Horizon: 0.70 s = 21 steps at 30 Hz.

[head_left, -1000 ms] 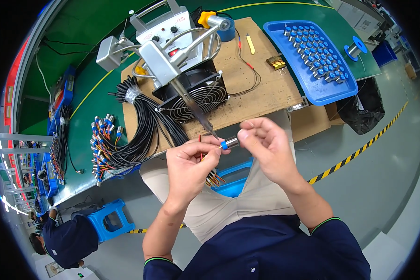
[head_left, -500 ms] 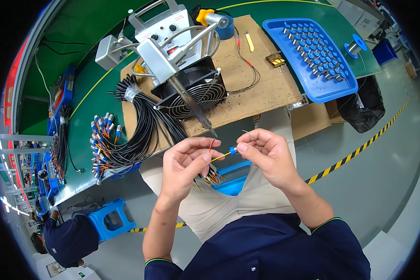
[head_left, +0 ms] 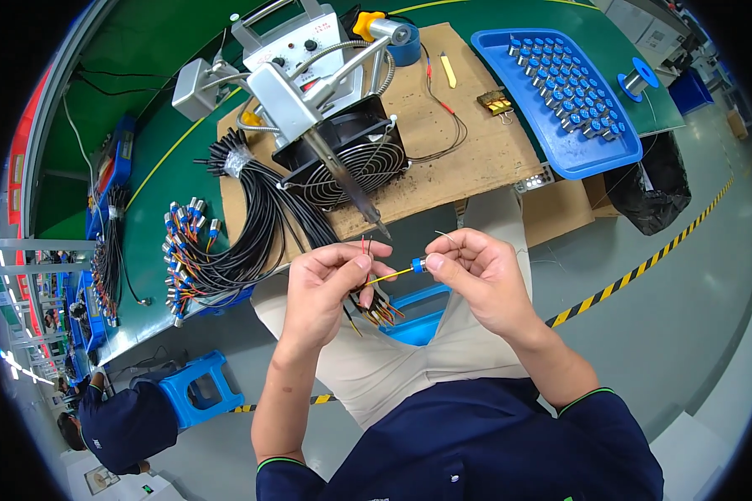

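Observation:
Between the thumb and fingers of my left hand (head_left: 330,288), closed, are thin wires: a red wire (head_left: 363,245) stands up beside a dark one, and a yellow wire (head_left: 390,276) runs to the right. That yellow wire reaches a small blue-and-metal connector (head_left: 419,265), pinched in my right hand (head_left: 483,275). A thin strand of what looks like solder wire (head_left: 448,238) also sticks out of the right fingers. Just above and between both hands is the tip of a clamped soldering iron (head_left: 368,207). Stripped cable ends (head_left: 382,312) with coloured wires hang below my left hand.
A fan (head_left: 351,163) sits behind the iron on a cardboard sheet (head_left: 476,150), with a soldering station (head_left: 297,46) beyond. Black cables with finished connectors (head_left: 188,250) lie left. At right are a blue tray (head_left: 564,169) of connectors and a wire spool (head_left: 637,81). A person (head_left: 129,426) sits lower left.
My left hand has shifted slightly left, and the yellow wire shows longer between the hands. The red wire has moved left, with a dark wire now visible beside it. My right hand barely moved.

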Tool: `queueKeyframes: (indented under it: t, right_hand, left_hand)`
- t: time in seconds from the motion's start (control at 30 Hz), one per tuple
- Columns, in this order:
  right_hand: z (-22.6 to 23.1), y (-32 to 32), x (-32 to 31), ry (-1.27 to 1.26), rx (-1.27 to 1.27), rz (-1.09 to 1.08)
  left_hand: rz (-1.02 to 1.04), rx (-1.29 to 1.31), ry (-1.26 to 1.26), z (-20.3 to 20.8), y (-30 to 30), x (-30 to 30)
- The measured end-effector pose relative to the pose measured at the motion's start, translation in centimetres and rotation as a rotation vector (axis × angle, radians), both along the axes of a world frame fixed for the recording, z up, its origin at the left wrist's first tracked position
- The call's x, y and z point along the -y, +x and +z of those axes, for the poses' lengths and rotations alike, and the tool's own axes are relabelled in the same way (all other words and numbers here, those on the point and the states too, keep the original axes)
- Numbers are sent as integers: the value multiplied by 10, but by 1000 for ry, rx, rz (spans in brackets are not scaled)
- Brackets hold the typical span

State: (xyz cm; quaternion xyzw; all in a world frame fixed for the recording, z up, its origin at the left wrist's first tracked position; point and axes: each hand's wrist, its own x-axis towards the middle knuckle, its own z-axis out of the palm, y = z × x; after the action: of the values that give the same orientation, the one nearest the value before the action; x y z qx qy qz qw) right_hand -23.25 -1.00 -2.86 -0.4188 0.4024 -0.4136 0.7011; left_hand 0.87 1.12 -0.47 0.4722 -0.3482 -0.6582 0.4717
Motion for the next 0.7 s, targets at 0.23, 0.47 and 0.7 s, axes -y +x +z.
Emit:
queueKeyframes:
  t: [0.23, 0.47, 0.7]
  right_hand:
    - [-1, -1, 0, 6, -7, -8]
    - [-1, -1, -1, 1, -7, -5]
    - [1, 0, -2, 1, 10, -4]
  left_hand:
    - [-8, -78, -97, -4, 1, 0]
    - [-43, 26, -104, -6, 1, 0]
    - [-61, 97, -38, 3, -1, 4]
